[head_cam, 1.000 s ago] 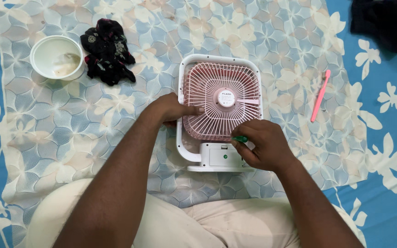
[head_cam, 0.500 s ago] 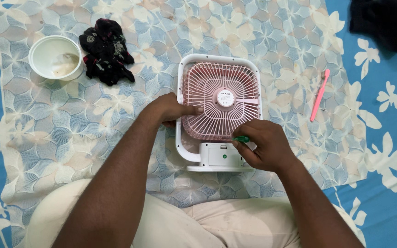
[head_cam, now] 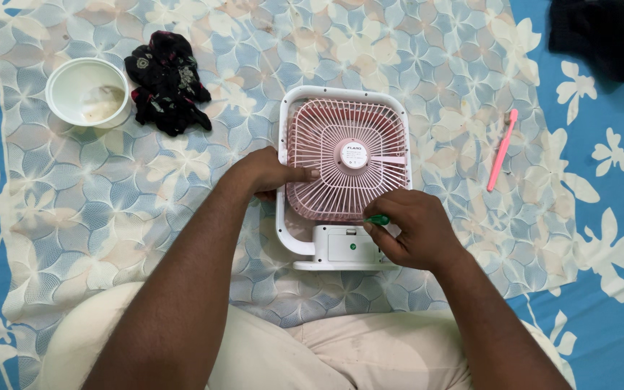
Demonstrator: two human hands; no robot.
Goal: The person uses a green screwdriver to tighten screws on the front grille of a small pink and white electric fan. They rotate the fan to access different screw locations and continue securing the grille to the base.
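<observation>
I see the fan (head_cam: 346,173) lying face up on the floral cloth (head_cam: 95,217), just ahead of my lap, pink grille on, so opening it looks barely begun. My right hand (head_cam: 414,232) pinches a green tool (head_cam: 378,219) at the grille's lower edge; my left hand (head_cam: 269,173) presses the frame. Bowl (head_cam: 88,92), dark rag (head_cam: 167,79) and pink brush (head_cam: 502,149) lie apart.
</observation>
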